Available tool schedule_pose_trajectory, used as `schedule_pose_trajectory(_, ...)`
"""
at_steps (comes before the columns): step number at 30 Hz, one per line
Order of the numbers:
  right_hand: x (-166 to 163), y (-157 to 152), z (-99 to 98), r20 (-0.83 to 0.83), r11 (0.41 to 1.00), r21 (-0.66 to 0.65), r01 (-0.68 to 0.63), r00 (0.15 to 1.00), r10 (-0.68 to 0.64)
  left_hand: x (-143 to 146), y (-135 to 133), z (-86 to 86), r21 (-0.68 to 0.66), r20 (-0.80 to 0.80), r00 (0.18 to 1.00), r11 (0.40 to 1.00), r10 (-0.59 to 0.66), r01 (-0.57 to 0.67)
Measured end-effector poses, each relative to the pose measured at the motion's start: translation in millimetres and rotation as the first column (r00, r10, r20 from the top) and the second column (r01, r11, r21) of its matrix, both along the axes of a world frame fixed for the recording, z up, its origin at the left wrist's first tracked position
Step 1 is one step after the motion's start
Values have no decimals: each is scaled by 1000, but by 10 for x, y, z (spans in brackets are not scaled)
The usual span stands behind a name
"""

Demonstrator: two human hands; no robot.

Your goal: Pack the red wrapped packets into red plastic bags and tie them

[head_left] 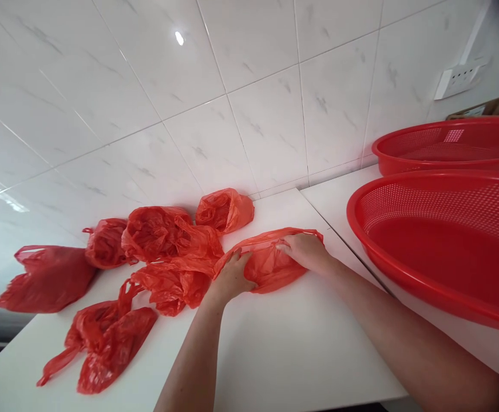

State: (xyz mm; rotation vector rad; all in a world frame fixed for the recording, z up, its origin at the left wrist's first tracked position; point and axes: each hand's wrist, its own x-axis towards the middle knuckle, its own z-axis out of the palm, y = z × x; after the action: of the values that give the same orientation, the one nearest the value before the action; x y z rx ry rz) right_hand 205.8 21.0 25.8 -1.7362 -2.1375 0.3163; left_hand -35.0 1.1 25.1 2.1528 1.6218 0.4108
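Observation:
A thin red plastic bag lies spread on the white table between my hands, its mouth stretched wide. My left hand rests at the bag's left end, with the thumb stretched away from the fingers. At the right end, my right hand reaches over the bag with its fingers pointing left, touching the plastic. Neither hand visibly pinches the film; some fingertips are hidden in its folds. Just left of my left hand lies a crumpled red bag, touching or nearly touching the spread one.
Several more red bags stand along the wall, including a rolled-open one and a fuller one. A knotted-looking bag lies near the front left. Two red perforated baskets occupy the right side. A socket is on the tiled wall.

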Motion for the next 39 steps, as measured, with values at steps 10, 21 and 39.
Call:
schedule_pose_trajectory(10,-251,-63,-169,17,951,225,-211,977,212,125,-47,33,-36,-23,996,995,-89,88)
schedule_pose_trajectory(21,-98,69,-223,88,998,-56,7,996,-2,189,-399,351,103,217,969,990,-118,97)
schedule_pose_trajectory(39,-163,-40,-248,107,999,-4,-46,993,46,310,-11,43,207,98,992,977,-79,57)
